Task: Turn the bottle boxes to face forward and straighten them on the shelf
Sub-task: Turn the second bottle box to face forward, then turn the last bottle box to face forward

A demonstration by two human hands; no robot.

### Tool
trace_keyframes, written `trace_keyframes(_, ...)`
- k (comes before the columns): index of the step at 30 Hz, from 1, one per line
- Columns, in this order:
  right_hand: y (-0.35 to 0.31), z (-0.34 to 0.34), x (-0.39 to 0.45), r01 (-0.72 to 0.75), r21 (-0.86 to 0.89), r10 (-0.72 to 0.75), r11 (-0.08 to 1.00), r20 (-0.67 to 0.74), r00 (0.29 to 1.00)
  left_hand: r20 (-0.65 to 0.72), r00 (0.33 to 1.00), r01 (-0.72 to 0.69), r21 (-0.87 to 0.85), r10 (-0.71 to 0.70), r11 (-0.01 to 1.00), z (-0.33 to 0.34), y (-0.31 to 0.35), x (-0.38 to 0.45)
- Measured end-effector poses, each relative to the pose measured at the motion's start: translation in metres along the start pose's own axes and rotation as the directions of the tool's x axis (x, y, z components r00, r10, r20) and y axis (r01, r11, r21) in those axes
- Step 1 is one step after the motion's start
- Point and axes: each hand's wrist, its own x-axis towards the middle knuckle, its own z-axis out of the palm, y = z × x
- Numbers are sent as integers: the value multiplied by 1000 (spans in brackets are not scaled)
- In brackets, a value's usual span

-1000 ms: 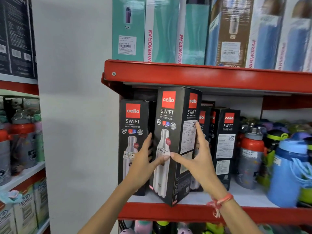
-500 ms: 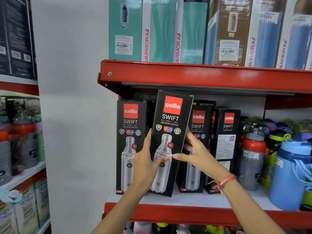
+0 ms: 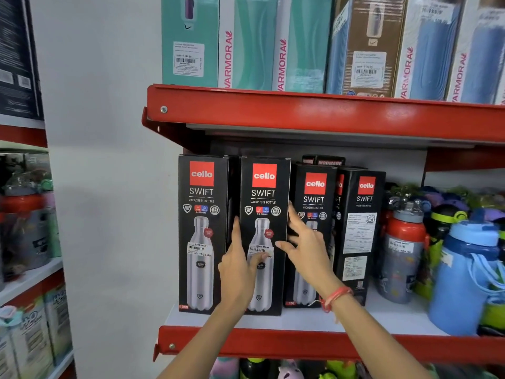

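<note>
Several black cello bottle boxes stand in a row on the red shelf (image 3: 273,341). The first box (image 3: 202,187) and the second box (image 3: 263,192) stand upright with their fronts facing me. My left hand (image 3: 237,266) holds the second box at its left edge, thumb on the front. My right hand (image 3: 306,247) has its fingers spread, with thumb and index finger touching that box's right edge. To the right stands a shorter third box (image 3: 314,198), front facing me. The fourth box (image 3: 360,231) shows its label side.
Loose bottles, among them a red and grey bottle (image 3: 401,250) and a blue bottle (image 3: 464,277), crowd the shelf's right end. Tall teal boxes (image 3: 246,42) fill the shelf above. A white wall is at the left, with another rack (image 3: 24,274) beyond it.
The second box, tilted and turned before, now stands upright beside the first box, front facing me. My right hand has loosened and spread its fingers at the box's right edge.
</note>
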Motion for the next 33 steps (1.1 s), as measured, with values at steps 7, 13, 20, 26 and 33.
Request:
trace_keyframes(7,16,-20,-17,104,-12,-95,995,-522,848,-95,960,-241,191,262,952,4,11,-15)
trace_keyframes(13,56,-47,-8,-356,-189,135,915,-688,713,-15,844,-519,225,536,824,36,28,-17)
trace_keyframes(20,95,-79,1,-337,-50,278,940,-457,845,55,917,-397,46,394,917,91,51,-23)
trace_keyframes(26,94,-124,-9,-213,22,204,977,-392,897,52,950,-308,-31,309,951,109,73,-25)
trace_keyframes(33,92,-188,-15,-151,282,184,948,-98,978,397,907,-37,-263,143,964,116,105,-25)
